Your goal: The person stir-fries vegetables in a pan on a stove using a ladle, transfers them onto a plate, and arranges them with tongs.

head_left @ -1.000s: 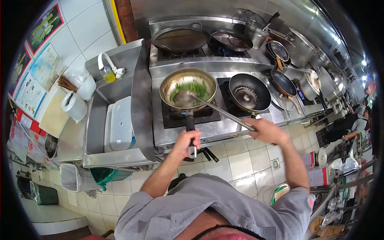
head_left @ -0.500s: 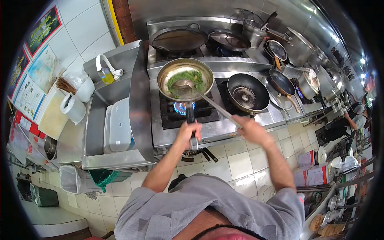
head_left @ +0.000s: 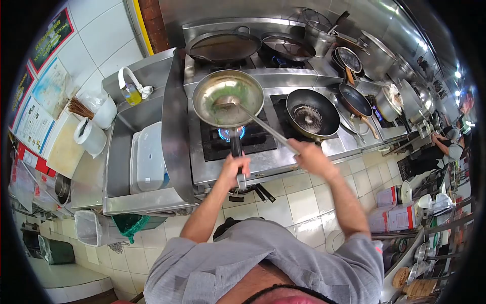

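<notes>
My left hand (head_left: pixel 235 169) is wrapped round the black handle of a steel pan (head_left: pixel 215 87), which is above a burner with a blue flame (head_left: pixel 231 133). Blurred green food (head_left: pixel 238 92) shows inside the pan. In my right hand (head_left: pixel 310 156) is the long metal shaft of a ladle (head_left: pixel 228 102), whose head is in the pan. Beside this pan, to the right, a black frying pan (head_left: pixel 313 114) sits on the stove.
At the left is a sink (head_left: pixel 119 152) with plastic containers and a white faucet (head_left: pixel 132 81). Two wide dark pans (head_left: pixel 223 46) (head_left: pixel 288 46) stand on the back burners. More pans and pots line the right, where another person (head_left: pixel 448 147) stands.
The steel pan has lifted and tilted, and its food has become blurred. My right hand has moved left with the ladle. The burner flame, mostly hidden at first, now shows below the pan.
</notes>
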Demonstrator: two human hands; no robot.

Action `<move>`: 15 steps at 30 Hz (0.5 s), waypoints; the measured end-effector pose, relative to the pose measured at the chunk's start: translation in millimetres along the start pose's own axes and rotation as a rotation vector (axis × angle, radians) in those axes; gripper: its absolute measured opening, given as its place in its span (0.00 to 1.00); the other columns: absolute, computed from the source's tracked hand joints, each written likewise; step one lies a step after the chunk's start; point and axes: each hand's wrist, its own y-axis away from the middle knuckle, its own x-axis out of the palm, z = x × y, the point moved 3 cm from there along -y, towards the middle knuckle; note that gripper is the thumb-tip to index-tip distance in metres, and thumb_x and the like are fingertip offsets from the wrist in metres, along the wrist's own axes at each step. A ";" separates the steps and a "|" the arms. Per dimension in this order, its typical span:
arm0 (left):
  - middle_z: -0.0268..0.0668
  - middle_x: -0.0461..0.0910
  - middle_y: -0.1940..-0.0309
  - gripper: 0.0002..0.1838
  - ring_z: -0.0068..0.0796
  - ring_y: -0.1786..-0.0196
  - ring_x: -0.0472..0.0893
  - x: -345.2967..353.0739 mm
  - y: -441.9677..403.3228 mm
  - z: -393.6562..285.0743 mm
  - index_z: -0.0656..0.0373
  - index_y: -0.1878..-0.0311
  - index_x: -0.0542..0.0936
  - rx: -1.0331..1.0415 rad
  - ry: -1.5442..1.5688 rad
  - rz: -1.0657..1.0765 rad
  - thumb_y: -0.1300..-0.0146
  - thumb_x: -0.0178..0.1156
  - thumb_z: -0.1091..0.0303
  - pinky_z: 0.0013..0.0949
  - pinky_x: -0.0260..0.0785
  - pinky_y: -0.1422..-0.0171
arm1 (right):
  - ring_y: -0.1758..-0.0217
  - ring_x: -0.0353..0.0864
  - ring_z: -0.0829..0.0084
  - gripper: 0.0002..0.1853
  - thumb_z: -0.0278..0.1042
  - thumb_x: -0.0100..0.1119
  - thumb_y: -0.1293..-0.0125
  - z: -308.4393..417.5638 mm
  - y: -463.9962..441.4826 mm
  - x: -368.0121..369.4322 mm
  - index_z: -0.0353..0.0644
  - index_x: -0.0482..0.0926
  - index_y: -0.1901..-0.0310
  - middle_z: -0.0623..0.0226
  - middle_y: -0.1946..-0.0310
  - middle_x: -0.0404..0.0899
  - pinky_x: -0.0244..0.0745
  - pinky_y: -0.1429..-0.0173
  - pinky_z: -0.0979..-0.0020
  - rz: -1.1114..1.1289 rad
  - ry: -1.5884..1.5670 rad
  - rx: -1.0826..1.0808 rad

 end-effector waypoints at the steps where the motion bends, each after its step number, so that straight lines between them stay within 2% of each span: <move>1: 0.33 0.66 0.88 0.09 0.26 0.89 0.68 -4.7 12.7 17.0 0.55 0.69 0.64 -0.005 0.026 0.026 0.44 0.55 0.77 0.34 0.64 0.85 | 0.65 0.78 0.49 0.29 0.26 0.56 0.45 16.1 7.9 4.7 0.43 0.64 0.40 0.50 0.66 0.78 0.75 0.60 0.57 -0.065 -0.004 0.011; 2: 0.34 0.66 0.89 0.10 0.28 0.89 0.69 -3.1 33.9 23.8 0.56 0.67 0.63 -0.033 -0.056 0.018 0.45 0.55 0.77 0.35 0.65 0.84 | 0.64 0.77 0.47 0.30 0.26 0.57 0.46 28.6 17.5 9.4 0.43 0.63 0.39 0.51 0.68 0.78 0.74 0.60 0.55 -0.132 -0.012 0.022; 3: 0.35 0.66 0.89 0.10 0.28 0.89 0.69 -4.3 53.5 30.5 0.57 0.66 0.64 -0.086 -0.058 -0.004 0.46 0.56 0.76 0.36 0.66 0.83 | 0.67 0.79 0.54 0.27 0.26 0.57 0.45 23.8 26.7 11.8 0.42 0.66 0.41 0.53 0.72 0.77 0.75 0.62 0.60 -0.189 -0.073 0.010; 5: 0.35 0.66 0.89 0.09 0.27 0.89 0.68 -0.8 74.0 25.9 0.59 0.67 0.65 -0.075 -0.115 -0.002 0.47 0.57 0.75 0.35 0.65 0.83 | 0.72 0.78 0.65 0.25 0.24 0.58 0.46 18.3 46.5 -25.0 0.42 0.70 0.43 0.57 0.74 0.76 0.74 0.63 0.65 0.057 -0.322 0.165; 6: 0.35 0.66 0.89 0.09 0.27 0.89 0.68 -0.1 79.9 24.0 0.60 0.68 0.66 -0.087 -0.120 -0.001 0.46 0.57 0.75 0.35 0.65 0.83 | 0.75 0.73 0.73 0.24 0.24 0.59 0.47 11.3 56.6 -43.7 0.41 0.73 0.45 0.61 0.76 0.76 0.72 0.66 0.68 0.026 -0.368 0.125; 7: 0.35 0.66 0.89 0.08 0.27 0.88 0.68 4.0 81.6 16.3 0.60 0.69 0.66 -0.101 -0.092 -0.014 0.46 0.57 0.74 0.34 0.65 0.82 | 0.72 0.80 0.67 0.24 0.25 0.59 0.46 5.9 57.5 -66.1 0.44 0.73 0.45 0.55 0.74 0.79 0.73 0.63 0.66 0.156 -0.366 0.162; 10: 0.32 0.67 0.89 0.07 0.24 0.87 0.68 8.9 54.4 -9.8 0.57 0.74 0.68 -0.074 -0.027 0.052 0.42 0.55 0.70 0.31 0.64 0.81 | 0.72 0.77 0.71 0.22 0.26 0.61 0.48 15.4 46.3 -101.4 0.41 0.75 0.48 0.58 0.75 0.79 0.73 0.63 0.70 0.297 -0.245 0.264; 11: 0.30 0.66 0.89 0.09 0.23 0.87 0.68 11.4 41.0 -21.7 0.56 0.76 0.68 -0.047 -0.042 0.035 0.41 0.54 0.70 0.30 0.63 0.81 | 0.71 0.79 0.63 0.24 0.27 0.60 0.47 12.5 39.8 -93.3 0.43 0.72 0.45 0.55 0.69 0.80 0.74 0.62 0.67 0.270 -0.221 0.210; 12: 0.29 0.66 0.89 0.10 0.23 0.86 0.67 7.6 22.5 -27.7 0.55 0.77 0.68 -0.075 0.037 0.063 0.40 0.54 0.70 0.29 0.63 0.81 | 0.71 0.79 0.63 0.24 0.27 0.60 0.47 8.1 36.3 -69.9 0.43 0.72 0.45 0.55 0.69 0.80 0.74 0.62 0.67 0.272 -0.222 0.213; 14: 0.31 0.66 0.89 0.08 0.24 0.87 0.68 10.3 3.3 -23.6 0.56 0.74 0.67 0.021 -0.058 0.021 0.42 0.55 0.72 0.31 0.63 0.82 | 0.68 0.81 0.56 0.25 0.27 0.59 0.47 9.9 25.8 -28.8 0.44 0.70 0.44 0.52 0.66 0.79 0.75 0.61 0.61 -0.137 -0.125 -0.036; 15: 0.32 0.66 0.89 0.07 0.25 0.88 0.68 11.5 9.6 -10.1 0.57 0.72 0.66 0.017 -0.040 -0.002 0.43 0.56 0.74 0.32 0.63 0.83 | 0.64 0.80 0.53 0.27 0.27 0.58 0.47 18.8 24.8 -5.6 0.45 0.68 0.42 0.51 0.61 0.78 0.75 0.59 0.59 -0.055 -0.034 0.099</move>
